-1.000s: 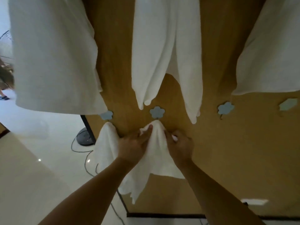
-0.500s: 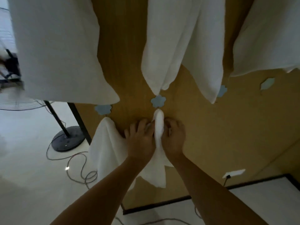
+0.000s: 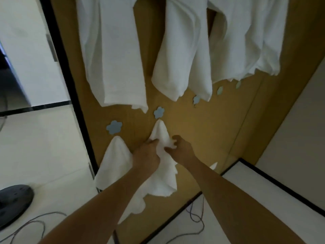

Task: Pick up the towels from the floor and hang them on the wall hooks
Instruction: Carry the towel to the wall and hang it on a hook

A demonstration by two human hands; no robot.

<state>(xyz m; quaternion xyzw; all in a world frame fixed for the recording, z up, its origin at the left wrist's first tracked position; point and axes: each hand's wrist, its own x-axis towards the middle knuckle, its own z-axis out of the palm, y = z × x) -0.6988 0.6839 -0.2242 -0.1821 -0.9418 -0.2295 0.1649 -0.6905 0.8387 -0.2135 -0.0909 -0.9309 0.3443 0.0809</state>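
Gripping towel (image 3: 162, 138), both hands (image 3: 146, 154) (image 3: 181, 148), against wooden wall (image 3: 202, 129); pale tiled floor (image 3: 44, 147).

My left hand (image 3: 146, 156) covers part of the small white towel (image 3: 162, 175) I am gripping, and my left forearm (image 3: 105, 205) hides its lower left folds. My right hand's (image 3: 182, 149) fingertips sink into the cloth, so I cannot tell exactly how they pinch it. The towel's peak reaches just under the blue flower hook (image 3: 158, 112); whether it is caught on the peg I cannot tell. The three large towels (image 3: 182, 50) above run off the top edge, hiding their hooks. The far right hooks (image 3: 219, 90) are partly covered and blurred. The black fan base (image 3: 14, 203) is cut by the left edge.
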